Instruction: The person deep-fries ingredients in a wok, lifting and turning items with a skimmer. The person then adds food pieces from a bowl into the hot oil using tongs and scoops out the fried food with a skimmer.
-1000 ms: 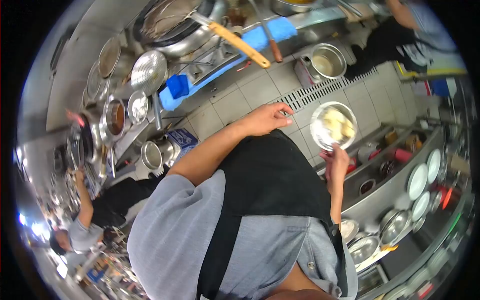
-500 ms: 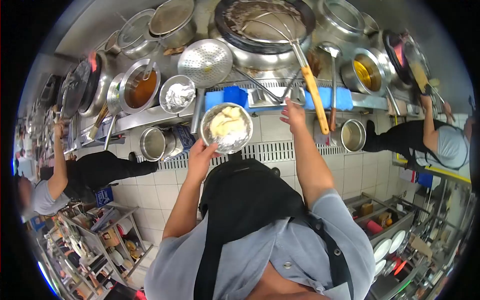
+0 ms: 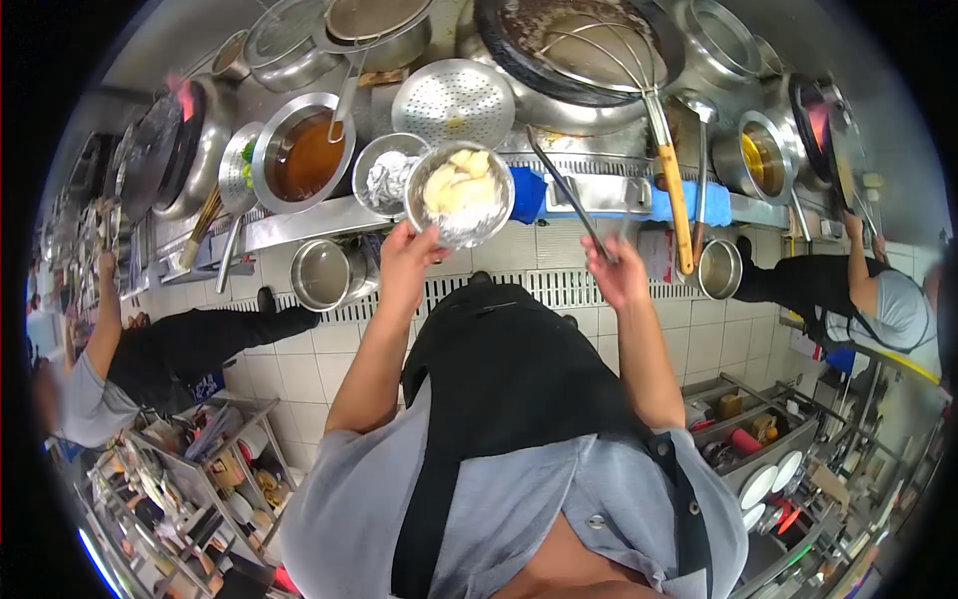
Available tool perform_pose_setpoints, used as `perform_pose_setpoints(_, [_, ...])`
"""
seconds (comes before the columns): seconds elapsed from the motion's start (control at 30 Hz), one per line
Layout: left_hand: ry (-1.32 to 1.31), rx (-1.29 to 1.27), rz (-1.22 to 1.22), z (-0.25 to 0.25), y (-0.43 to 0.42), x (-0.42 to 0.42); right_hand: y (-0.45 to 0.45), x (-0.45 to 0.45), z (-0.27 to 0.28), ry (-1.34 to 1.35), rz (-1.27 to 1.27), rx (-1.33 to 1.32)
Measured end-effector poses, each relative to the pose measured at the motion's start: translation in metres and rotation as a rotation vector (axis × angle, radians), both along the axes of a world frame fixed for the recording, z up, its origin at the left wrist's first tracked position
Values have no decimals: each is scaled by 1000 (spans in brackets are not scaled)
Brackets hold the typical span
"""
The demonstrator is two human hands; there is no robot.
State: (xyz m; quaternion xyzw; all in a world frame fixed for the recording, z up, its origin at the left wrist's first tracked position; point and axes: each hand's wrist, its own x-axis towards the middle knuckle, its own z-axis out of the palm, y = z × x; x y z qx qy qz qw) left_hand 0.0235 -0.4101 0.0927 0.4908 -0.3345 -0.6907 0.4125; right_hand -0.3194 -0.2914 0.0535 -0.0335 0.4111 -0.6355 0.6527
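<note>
In the head view, my left hand [image 3: 407,262] grips the near rim of a round metal bowl [image 3: 505,222]. Pale yellow pieces [image 3: 461,188] lie in it with white powder over them. My right hand [image 3: 619,275] is closed around the lower end of a long, thin, dark metal utensil [image 3: 564,185]. That utensil slants up and left toward the counter; its exact kind is unclear. Just behind my bowl sits a smaller metal bowl [image 3: 389,180] of white powder, partly covered by it. A perforated skimmer [image 3: 454,103] rests behind both bowls.
A large wok [image 3: 499,40] stands at the back, with a wooden-handled wire strainer [image 3: 675,200] across it. A pot of brown liquid [image 3: 309,165] is left, a pot of yellow liquid [image 3: 763,165] right. Co-workers stand either side, one person's black trousers [image 3: 190,339] at left.
My right hand was open with fingers reaching to the counter's edge; now it grips the dark utensil and has come back toward me. The left-hand bowl now overlaps the powder bowl.
</note>
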Motion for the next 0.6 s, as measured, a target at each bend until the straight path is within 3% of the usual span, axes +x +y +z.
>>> perform_pose_setpoints(0.13, [36, -34, 38, -1, -27, 0, 73, 20, 25, -54, 190, -155])
perform_pose_setpoints(0.23, [3, -67, 64, 1, -43, 0, 94, 26, 47, -185, 264, -169])
perform_pose_setpoints(0.37, [-15, -118, 132, 4, -59, 0, 112, 27, 78, -151, 264, -127])
perform_pose_setpoints(0.5, [-10, -174, 157, -10, -71, 1, 120, 18, 115, 5, 362, -2])
perform_pose_setpoints(0.6, [-41, -191, 183, -13, -74, 2, 99, 0, 146, 424, 477, -23])
